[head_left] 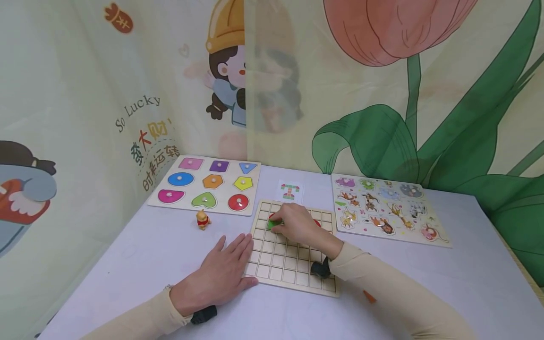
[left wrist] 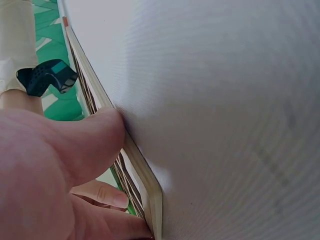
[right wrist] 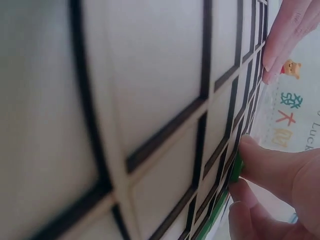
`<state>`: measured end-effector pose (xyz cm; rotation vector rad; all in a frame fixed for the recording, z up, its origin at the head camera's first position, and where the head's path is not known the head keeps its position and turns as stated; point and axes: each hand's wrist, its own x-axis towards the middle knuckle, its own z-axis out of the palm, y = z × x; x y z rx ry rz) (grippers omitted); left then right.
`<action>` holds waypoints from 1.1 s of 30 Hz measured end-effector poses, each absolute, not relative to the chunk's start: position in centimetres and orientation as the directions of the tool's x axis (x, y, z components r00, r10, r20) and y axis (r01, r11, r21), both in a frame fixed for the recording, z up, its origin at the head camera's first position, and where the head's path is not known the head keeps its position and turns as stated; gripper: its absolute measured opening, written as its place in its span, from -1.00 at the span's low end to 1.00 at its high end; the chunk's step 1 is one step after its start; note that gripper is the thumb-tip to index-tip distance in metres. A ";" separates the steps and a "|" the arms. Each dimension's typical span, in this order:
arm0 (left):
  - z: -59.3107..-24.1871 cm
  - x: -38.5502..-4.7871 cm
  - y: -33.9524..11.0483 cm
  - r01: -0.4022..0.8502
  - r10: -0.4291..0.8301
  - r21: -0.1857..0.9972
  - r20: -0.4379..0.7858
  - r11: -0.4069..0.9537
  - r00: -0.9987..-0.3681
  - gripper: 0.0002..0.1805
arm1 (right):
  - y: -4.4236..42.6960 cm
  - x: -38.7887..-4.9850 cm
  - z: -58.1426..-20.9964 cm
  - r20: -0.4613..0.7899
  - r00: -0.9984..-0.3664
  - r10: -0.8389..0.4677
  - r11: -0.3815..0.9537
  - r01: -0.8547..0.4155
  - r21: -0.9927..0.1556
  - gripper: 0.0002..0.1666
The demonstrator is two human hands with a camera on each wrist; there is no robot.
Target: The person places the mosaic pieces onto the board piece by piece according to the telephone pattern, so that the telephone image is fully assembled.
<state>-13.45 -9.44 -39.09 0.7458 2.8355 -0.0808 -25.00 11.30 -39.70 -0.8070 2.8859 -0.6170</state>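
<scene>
A wooden grid board [head_left: 278,271] lies on the table with square cells. My left hand [head_left: 218,271] rests flat at the board's near-left corner, fingers straight, thumb [left wrist: 100,142] against its edge. Toward the far-left part of the grid, my right hand [head_left: 297,224] pinches a small green tile [head_left: 270,225] between thumb and fingers. In the right wrist view the green tile [right wrist: 237,168] is between the thumb and a fingertip, at the cells. A red piece [head_left: 317,223] shows just past the right hand, which hides part of the board.
Behind the board lies a card [head_left: 290,191] with a red-and-green pattern. A shape puzzle [head_left: 199,177] is at the back left, an animal puzzle [head_left: 391,208] at the right. A small bear figurine [head_left: 202,220] stands near the left hand; an orange piece [head_left: 369,296] lies by the right forearm.
</scene>
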 end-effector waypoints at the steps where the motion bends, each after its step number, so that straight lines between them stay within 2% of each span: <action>1: -39.1 -13.5 -9.4 0.492 0.480 -0.003 -0.215 0.870 -0.850 -0.02 | 11.2 -25.0 -39.7 0.028 -0.858 -0.512 0.782 -0.480 -0.398 -0.65; 15: -39.1 -13.5 -9.4 0.488 0.476 0.001 -0.221 0.873 -0.851 -0.02 | 10.8 -24.7 -39.7 0.050 -0.855 -0.517 0.800 -0.503 -0.328 -0.64; 33: -39.2 -13.5 -9.3 0.476 0.467 0.019 -0.234 0.879 -0.853 -0.01 | 14.8 -22.7 -36.7 0.134 -0.864 -0.485 0.778 -0.497 -0.384 -0.66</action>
